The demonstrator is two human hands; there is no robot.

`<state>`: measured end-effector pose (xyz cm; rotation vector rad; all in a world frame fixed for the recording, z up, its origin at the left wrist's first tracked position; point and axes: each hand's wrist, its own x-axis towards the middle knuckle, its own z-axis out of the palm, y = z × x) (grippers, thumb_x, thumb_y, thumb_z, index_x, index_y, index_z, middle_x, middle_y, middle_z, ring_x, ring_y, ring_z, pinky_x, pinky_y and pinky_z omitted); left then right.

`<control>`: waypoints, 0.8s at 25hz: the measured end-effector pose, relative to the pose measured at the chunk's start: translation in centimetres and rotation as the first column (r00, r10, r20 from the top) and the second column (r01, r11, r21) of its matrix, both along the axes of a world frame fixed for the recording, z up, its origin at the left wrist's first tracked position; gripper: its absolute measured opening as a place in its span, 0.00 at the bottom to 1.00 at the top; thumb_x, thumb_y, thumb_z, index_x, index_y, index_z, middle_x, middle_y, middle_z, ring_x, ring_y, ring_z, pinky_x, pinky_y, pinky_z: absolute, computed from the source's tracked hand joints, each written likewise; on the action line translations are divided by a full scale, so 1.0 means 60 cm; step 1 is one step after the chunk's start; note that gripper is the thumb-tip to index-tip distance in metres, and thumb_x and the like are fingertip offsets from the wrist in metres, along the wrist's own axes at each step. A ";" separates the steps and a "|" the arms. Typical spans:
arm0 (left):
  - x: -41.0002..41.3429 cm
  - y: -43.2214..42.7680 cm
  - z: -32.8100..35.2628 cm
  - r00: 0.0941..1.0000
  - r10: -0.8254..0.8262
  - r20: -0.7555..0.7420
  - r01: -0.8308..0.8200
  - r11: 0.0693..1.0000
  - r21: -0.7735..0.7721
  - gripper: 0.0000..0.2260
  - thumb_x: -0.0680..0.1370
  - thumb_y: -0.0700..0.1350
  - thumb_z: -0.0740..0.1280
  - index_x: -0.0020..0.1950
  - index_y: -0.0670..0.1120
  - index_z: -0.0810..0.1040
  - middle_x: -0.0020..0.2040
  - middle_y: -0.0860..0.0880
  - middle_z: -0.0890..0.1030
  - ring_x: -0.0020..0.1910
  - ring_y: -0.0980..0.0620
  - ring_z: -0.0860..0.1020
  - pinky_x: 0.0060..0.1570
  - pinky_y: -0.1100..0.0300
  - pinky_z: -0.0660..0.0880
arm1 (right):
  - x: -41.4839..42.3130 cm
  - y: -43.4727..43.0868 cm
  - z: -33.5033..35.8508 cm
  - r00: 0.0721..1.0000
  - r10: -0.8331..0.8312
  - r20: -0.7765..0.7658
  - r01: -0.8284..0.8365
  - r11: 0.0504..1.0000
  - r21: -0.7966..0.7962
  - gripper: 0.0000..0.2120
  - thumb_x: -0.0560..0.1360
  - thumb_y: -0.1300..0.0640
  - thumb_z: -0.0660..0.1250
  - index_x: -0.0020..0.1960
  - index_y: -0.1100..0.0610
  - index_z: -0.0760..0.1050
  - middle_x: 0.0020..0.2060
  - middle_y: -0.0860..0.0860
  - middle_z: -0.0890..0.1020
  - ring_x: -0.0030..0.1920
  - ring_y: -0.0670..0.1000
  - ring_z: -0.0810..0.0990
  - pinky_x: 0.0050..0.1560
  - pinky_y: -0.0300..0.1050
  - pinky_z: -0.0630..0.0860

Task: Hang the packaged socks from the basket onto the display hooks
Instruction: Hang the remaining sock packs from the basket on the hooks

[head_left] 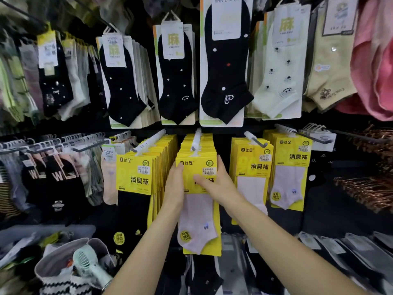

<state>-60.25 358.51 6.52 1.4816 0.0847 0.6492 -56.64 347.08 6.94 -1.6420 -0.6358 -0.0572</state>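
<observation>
1. At lower left, nearest: basket (45, 267), a handheld fan (89, 262) lying in it.
2. Left hand (174, 184): grip wraps the left edge of the sock pack (198, 220).
3. Right hand (217, 184): thumb across the card front, fingers behind the right edge.
4. Pack sits between both grips, its top at the tip of the hook (196, 139).

I read 达足, SGS and 消臭袜 on the yellow sock packs (136, 175). The white card (173, 40) up top says 麻. The black socks (57, 177) at the rack's left edge say WL.
</observation>
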 end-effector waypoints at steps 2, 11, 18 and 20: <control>-0.007 0.002 -0.029 0.997 -0.058 -0.052 0.053 0.993 -0.102 0.17 0.81 0.52 0.52 0.54 0.52 0.80 0.49 0.53 0.84 0.48 0.56 0.82 0.43 0.64 0.76 | -0.009 0.007 -0.027 1.000 -0.019 -0.017 0.019 1.000 0.003 0.33 0.74 0.59 0.69 0.73 0.52 0.57 0.61 0.49 0.77 0.59 0.46 0.76 0.58 0.40 0.73; -0.108 -0.015 -0.170 0.985 0.019 -0.173 -0.064 0.963 -0.261 0.18 0.82 0.53 0.49 0.65 0.50 0.72 0.62 0.55 0.75 0.61 0.59 0.74 0.62 0.63 0.68 | -0.071 -0.053 -0.161 0.974 -0.068 -0.216 0.082 0.995 0.060 0.33 0.77 0.55 0.64 0.76 0.57 0.52 0.68 0.47 0.65 0.67 0.43 0.63 0.66 0.38 0.62; -0.274 -0.099 -0.509 0.778 0.155 -0.609 -0.264 0.960 -0.093 0.11 0.81 0.40 0.57 0.57 0.40 0.77 0.54 0.43 0.77 0.54 0.45 0.75 0.57 0.53 0.69 | -0.207 -0.198 -0.522 0.873 -0.171 -0.456 -0.094 0.859 -0.502 0.16 0.75 0.61 0.67 0.61 0.64 0.72 0.57 0.60 0.78 0.58 0.56 0.77 0.57 0.43 0.72; -0.311 -0.123 -0.592 0.698 0.134 -0.704 -0.172 0.985 0.016 0.09 0.78 0.33 0.60 0.56 0.37 0.76 0.53 0.40 0.77 0.52 0.44 0.75 0.53 0.57 0.69 | -0.232 -0.213 -0.596 0.845 -0.241 -0.477 -0.136 0.766 -0.628 0.16 0.74 0.57 0.70 0.59 0.63 0.74 0.55 0.58 0.80 0.56 0.55 0.78 0.52 0.41 0.71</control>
